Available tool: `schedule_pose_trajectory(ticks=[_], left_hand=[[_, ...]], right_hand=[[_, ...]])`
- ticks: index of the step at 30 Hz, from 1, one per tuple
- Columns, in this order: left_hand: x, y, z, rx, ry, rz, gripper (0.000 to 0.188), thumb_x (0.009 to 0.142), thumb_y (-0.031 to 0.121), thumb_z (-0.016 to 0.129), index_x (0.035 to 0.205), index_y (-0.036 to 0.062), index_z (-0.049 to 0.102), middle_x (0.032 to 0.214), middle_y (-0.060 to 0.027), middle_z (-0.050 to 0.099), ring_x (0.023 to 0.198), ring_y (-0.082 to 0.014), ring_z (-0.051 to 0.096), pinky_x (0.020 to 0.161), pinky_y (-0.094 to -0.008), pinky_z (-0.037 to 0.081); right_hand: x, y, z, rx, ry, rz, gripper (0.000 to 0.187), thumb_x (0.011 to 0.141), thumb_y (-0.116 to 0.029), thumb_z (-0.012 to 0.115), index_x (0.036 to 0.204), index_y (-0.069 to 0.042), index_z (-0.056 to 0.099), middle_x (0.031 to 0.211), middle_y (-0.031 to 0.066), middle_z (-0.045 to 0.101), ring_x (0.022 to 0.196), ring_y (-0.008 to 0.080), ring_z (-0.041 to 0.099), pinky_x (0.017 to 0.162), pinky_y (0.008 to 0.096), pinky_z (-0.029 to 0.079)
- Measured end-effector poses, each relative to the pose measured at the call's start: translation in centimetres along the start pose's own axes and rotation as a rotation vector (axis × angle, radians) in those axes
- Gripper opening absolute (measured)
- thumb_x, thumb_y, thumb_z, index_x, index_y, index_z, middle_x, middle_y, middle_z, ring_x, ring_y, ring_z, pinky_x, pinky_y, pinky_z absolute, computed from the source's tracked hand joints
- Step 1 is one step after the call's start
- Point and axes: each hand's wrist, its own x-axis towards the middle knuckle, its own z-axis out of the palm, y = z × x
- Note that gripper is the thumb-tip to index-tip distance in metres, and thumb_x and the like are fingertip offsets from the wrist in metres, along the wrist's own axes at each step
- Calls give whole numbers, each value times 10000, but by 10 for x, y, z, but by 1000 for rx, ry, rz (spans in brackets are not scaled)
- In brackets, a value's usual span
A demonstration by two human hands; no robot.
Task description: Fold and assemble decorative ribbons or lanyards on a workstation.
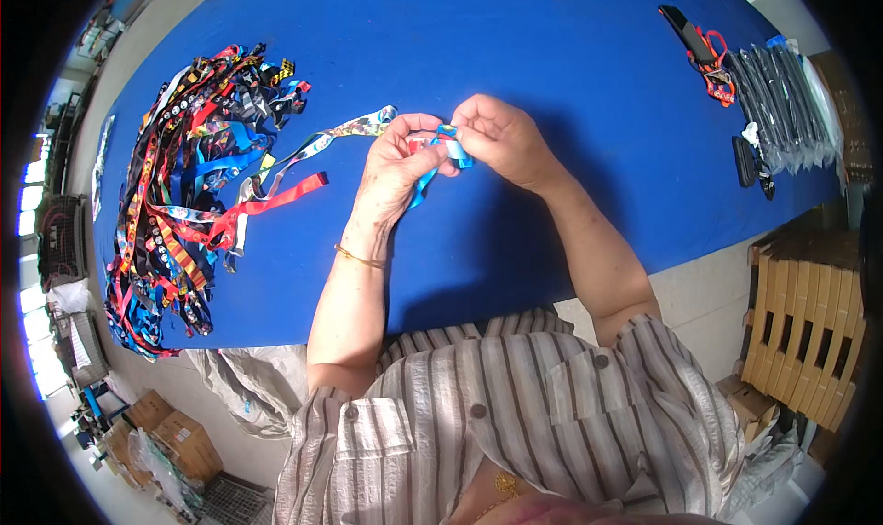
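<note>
Above the blue tabletop, my two hands meet over a blue printed lanyard strap (457,150). My left hand (405,157) is closed round the strap, which is folded between the fingers, with one blue end hanging below. A bit of red shows in its grip as well. My right hand (501,138) pinches the blue strap near its upper edge. Left of my hands lies a large tangled heap of lanyards (189,194) in many colours. A printed strap (342,131) and a red strap (294,191) stretch from the heap toward my left hand.
The blue-covered table (395,28) spans the view. At its right lie a stack of clear plastic packets (782,106), a black phone-like object (681,28) with a red-orange strap (717,74), and a small black item (743,161). Cardboard pieces (805,318) and boxes (179,442) stand beside it.
</note>
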Motion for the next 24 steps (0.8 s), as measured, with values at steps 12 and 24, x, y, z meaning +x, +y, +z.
schedule_pose_trajectory(ticks=[12, 24], left_hand=[[1, -1, -3, 8, 7, 52, 289, 888, -64, 625, 1147, -8, 511, 961, -149, 673, 750, -206, 676, 707, -329, 590], [2, -4, 1, 133, 116, 62, 298, 931, 19, 618, 1201, -26, 499, 976, -127, 666, 769, -188, 667, 732, -336, 578]], right_hand=[[2, 3, 2, -949, 375, -536, 90, 838, -40, 629, 903, -86, 589, 802, 37, 592, 618, 152, 565, 574, 272, 469], [1, -4, 7, -228, 31, 33, 97, 940, -71, 605, 1008, -1, 610, 855, 52, 681, 785, 78, 631, 691, 234, 510]])
